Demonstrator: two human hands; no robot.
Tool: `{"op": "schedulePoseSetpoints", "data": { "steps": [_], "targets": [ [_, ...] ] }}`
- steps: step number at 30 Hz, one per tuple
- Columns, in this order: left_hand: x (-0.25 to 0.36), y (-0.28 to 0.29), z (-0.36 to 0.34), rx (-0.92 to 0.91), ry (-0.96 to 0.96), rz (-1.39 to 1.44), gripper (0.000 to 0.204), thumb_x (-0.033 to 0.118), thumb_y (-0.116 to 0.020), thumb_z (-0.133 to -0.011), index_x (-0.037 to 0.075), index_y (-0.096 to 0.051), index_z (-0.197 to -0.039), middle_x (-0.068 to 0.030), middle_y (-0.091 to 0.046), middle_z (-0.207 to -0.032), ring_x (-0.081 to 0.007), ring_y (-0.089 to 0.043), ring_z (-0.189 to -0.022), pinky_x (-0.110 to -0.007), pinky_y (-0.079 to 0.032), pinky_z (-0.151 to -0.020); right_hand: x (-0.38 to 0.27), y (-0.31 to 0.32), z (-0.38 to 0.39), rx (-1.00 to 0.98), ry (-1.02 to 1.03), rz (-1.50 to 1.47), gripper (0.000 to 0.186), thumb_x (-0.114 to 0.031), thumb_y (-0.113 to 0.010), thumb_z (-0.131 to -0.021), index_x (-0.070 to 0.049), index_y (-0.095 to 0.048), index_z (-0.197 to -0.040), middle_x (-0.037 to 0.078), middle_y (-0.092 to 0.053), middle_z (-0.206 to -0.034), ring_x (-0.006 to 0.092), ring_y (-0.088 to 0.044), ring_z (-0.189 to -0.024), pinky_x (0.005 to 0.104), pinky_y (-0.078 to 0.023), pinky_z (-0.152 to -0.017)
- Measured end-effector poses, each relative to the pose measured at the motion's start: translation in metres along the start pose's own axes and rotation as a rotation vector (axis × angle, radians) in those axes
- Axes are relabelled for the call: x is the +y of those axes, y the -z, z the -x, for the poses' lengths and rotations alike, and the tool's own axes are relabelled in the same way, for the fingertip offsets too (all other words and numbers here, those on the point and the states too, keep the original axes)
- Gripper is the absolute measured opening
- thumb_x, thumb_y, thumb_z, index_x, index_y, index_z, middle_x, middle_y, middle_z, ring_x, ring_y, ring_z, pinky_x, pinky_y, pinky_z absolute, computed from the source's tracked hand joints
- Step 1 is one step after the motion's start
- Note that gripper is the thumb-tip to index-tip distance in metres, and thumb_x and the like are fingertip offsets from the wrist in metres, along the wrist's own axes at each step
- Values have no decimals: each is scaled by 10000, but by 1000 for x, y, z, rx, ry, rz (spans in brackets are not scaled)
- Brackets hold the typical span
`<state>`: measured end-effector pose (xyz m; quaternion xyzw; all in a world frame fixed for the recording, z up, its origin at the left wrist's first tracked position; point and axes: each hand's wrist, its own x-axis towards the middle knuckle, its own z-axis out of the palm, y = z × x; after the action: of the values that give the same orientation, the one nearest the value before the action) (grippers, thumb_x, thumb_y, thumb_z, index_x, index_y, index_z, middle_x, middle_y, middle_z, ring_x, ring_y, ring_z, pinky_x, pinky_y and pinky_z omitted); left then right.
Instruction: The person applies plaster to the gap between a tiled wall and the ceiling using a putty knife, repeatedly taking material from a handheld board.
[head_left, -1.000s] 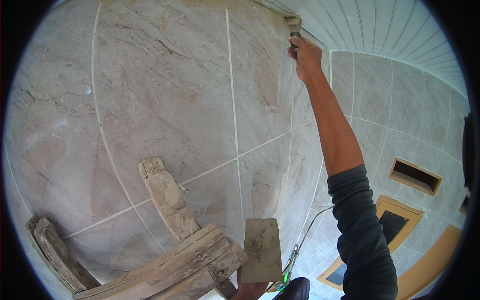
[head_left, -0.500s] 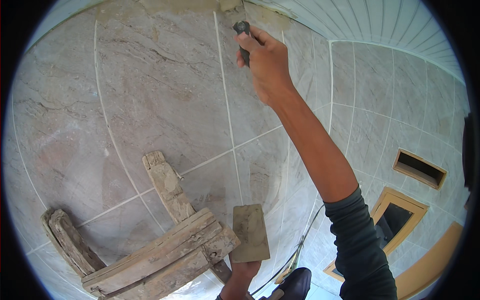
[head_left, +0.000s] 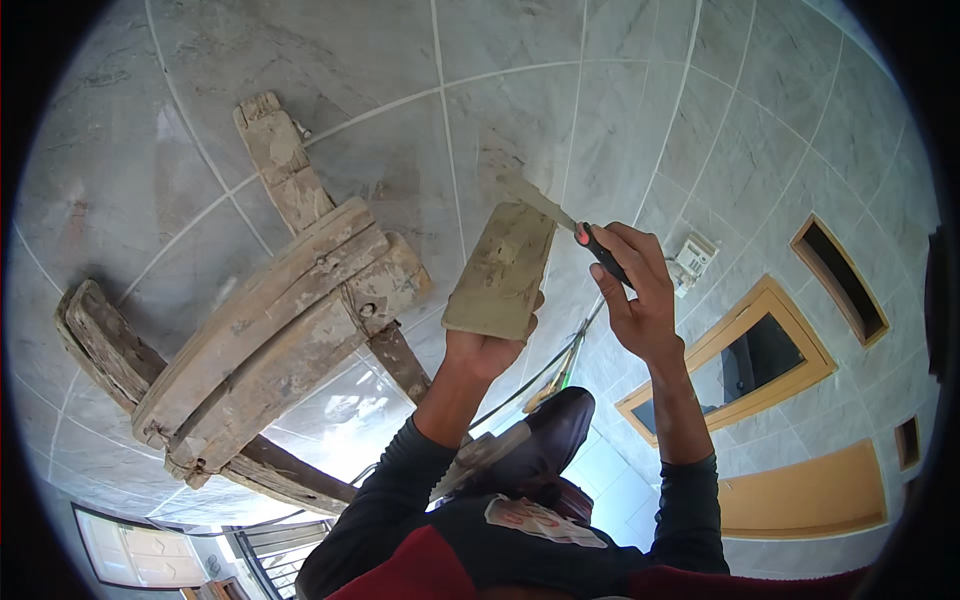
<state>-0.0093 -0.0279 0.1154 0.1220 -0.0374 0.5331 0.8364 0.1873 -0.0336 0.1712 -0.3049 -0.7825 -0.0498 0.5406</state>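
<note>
My left hand (head_left: 480,350) is closed round the underside of a rectangular board (head_left: 492,280) coated with grey-beige paste. Just to its right, my right hand (head_left: 632,295) grips a putty knife (head_left: 603,258) by its black handle. The paste-smeared blade reaches leftward over the top end of the board; I cannot tell whether it touches. Behind both is a marble-patterned tiled wall (head_left: 380,150) with pale grout lines.
A worn, plaster-crusted wooden scaffold (head_left: 270,330) fills the left. My shoe (head_left: 550,435) shows below the board, by a cable. At right are a white electrical fitting (head_left: 692,260), a wood-framed opening (head_left: 755,360), a narrow recess (head_left: 840,280) and an orange-tan door (head_left: 800,490).
My right hand and knife have come down from the wall's top edge to the board. My left hand and board are higher in view. The view has tilted down, showing my torso and shoe.
</note>
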Motion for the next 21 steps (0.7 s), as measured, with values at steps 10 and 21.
{"op": "schedulePoseSetpoints", "data": {
  "steps": [10, 21],
  "targets": [
    [0, 1, -8, -201, 135, 153, 362, 145, -519, -910, -85, -452, -1181, -143, -458, -1006, -152, -447, -716, -225, -444, -457, -15, 48, 46, -126, 36, 341, 448, 77, -647, -740, -66, -627, -1165, 100, -602, -1042, 235, -499, -745, 329, -439, -625],
    [-4, 12, -12, -333, 267, 127, 357, 129, -498, -923, -102, -443, -1189, -144, -455, -995, -174, -474, -708, -224, -472, -449, -36, 76, 66, 44, -673, -492, 376, -193, -561, -954, 16, -543, -1267, 64, -639, -989, 74, -487, -697, 207, -409, -620]
  ]
}}
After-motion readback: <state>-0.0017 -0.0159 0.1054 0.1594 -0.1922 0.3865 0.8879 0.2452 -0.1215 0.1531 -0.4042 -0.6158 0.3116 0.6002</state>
